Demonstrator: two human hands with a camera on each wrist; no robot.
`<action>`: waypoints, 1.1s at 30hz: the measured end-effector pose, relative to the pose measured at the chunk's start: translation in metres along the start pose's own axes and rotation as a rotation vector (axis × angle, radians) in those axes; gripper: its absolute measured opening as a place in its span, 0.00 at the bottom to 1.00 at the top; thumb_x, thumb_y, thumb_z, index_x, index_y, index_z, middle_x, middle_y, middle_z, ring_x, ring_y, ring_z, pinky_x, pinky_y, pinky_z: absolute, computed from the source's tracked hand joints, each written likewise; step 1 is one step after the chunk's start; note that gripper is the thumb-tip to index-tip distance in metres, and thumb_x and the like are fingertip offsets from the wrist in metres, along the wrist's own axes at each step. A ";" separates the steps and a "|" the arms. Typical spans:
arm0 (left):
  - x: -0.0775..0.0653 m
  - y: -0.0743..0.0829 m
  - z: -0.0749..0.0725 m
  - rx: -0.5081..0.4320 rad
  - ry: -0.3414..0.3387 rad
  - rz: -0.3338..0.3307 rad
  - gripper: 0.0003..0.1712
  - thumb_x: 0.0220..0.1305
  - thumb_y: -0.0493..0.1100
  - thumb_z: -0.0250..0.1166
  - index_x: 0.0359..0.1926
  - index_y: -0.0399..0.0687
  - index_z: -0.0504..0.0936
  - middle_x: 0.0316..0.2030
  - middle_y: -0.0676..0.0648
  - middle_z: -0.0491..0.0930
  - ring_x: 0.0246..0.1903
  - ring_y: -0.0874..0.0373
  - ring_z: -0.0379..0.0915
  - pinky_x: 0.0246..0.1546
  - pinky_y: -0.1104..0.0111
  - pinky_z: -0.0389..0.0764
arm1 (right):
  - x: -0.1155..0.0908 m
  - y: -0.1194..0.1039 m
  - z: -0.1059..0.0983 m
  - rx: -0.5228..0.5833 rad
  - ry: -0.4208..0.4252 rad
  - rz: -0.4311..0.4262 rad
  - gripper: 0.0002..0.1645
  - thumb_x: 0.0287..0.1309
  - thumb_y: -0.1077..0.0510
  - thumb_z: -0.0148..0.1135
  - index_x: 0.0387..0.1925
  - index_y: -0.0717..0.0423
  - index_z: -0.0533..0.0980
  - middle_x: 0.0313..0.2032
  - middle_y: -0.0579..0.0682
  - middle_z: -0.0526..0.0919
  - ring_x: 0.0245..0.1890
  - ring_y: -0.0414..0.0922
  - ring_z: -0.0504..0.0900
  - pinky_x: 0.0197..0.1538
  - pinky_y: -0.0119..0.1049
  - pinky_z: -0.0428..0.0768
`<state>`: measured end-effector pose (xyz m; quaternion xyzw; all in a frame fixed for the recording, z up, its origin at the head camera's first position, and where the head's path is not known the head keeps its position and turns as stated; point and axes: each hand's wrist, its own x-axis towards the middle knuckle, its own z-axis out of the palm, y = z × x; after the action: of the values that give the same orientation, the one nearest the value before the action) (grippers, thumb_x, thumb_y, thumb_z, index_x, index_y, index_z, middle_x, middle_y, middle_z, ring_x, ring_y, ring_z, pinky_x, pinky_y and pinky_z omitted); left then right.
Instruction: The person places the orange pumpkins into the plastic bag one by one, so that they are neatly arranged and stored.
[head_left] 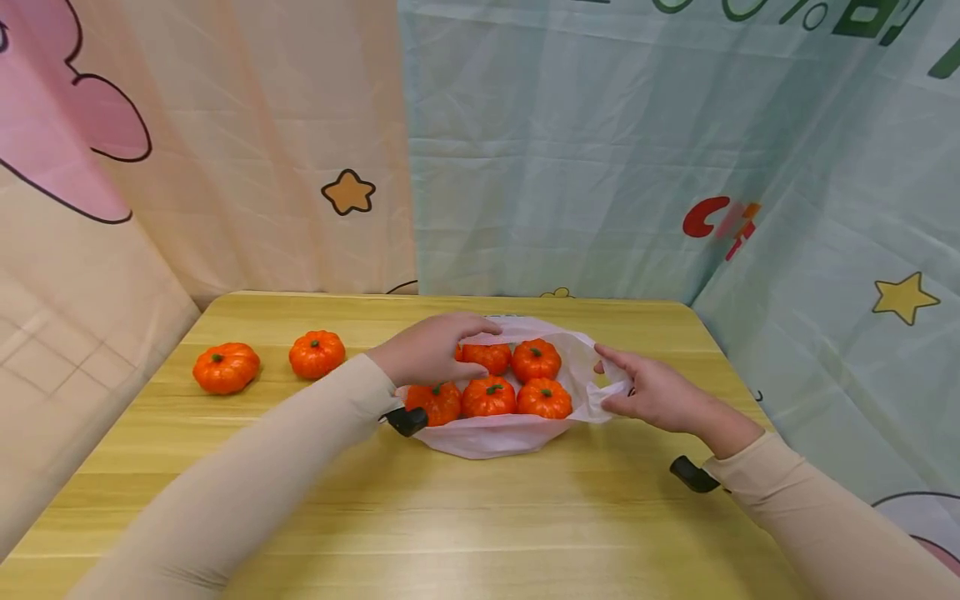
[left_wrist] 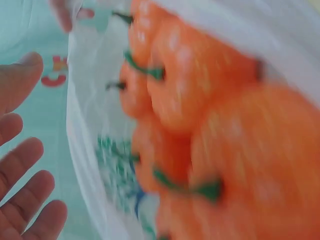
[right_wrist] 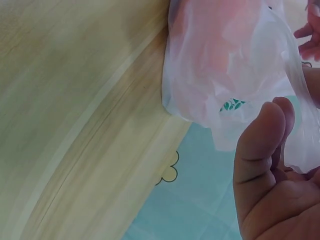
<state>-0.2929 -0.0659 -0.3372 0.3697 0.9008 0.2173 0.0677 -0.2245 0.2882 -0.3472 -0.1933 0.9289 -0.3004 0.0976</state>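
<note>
A white plastic bag point(head_left: 480, 443) lies on the table with its mouth open upward. Inside it sit several small orange pumpkins point(head_left: 489, 396) with green stems, set in two rows. My left hand point(head_left: 431, 348) hovers over the bag's left part, hiding some of the pumpkins; in the left wrist view its fingers point(left_wrist: 30, 187) are spread and hold nothing. At the bag's right end, my right hand point(head_left: 663, 393) holds the handle loop, its fingers curled round the thin plastic. The right wrist view shows the thumb point(right_wrist: 260, 142) beside the bag's handle point(right_wrist: 301, 145).
Two more pumpkins stand on the table at the left: one farther left point(head_left: 227, 367), the other point(head_left: 317, 354) near my left forearm. The wooden table point(head_left: 465, 525) ends at a printed curtain point(head_left: 555, 167) behind, and curtains also hang at both sides.
</note>
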 end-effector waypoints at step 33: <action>-0.183 -0.180 -0.066 0.108 0.232 -0.464 0.54 0.60 0.58 0.77 0.77 0.36 0.64 0.74 0.26 0.63 0.72 0.24 0.55 0.69 0.30 0.58 | 0.011 0.003 0.004 0.066 0.014 0.045 0.55 0.64 0.62 0.71 0.82 0.68 0.49 0.70 0.66 0.73 0.29 0.44 0.74 0.32 0.30 0.80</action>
<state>-0.2948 -0.3294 -0.3649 0.1288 0.9735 0.1887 -0.0078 -0.2345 0.2838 -0.3524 -0.1670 0.9232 -0.3302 0.1042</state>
